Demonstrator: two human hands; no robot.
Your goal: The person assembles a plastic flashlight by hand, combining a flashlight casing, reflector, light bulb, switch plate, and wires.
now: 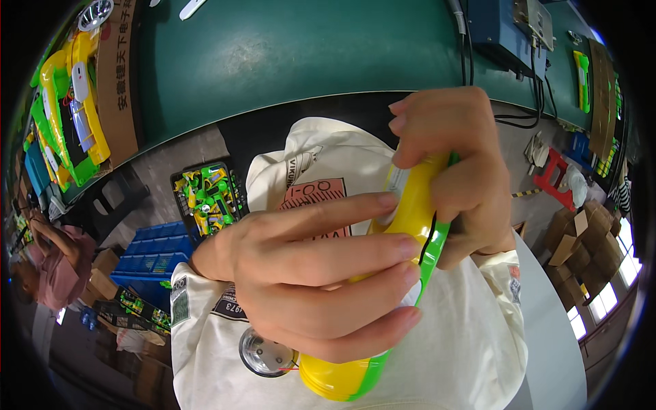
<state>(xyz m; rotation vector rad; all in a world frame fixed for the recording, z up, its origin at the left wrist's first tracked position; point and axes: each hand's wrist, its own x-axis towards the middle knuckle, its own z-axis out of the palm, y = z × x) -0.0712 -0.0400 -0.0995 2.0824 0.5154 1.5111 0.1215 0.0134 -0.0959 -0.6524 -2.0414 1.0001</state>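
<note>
A yellow and green plastic flashlight body (pixel 335 379) is held upright in front of my cream sweatshirt, between both hands. My left hand (pixel 328 273) lies across its side, with the fingers wrapped over the yellow shell. My right hand (pixel 458 150) grips the upper end, fingers curled round it. Along the side facing right, a dark gap runs between the yellow and green halves. From the lower end a round reflector lamp head (pixel 265 354) hangs loose on a thin red wire. My left fingers cover the middle of the body.
Beyond my hands stretches a green workbench (pixel 287 55), with a blue boxy device (pixel 495 34) and cables at its right. A cardboard box (pixel 117 82) and flashlight parts (pixel 75 109) stand left. Below are a crate of parts (pixel 208 198) and blue bins (pixel 154 253). A person (pixel 65 263) sits far left.
</note>
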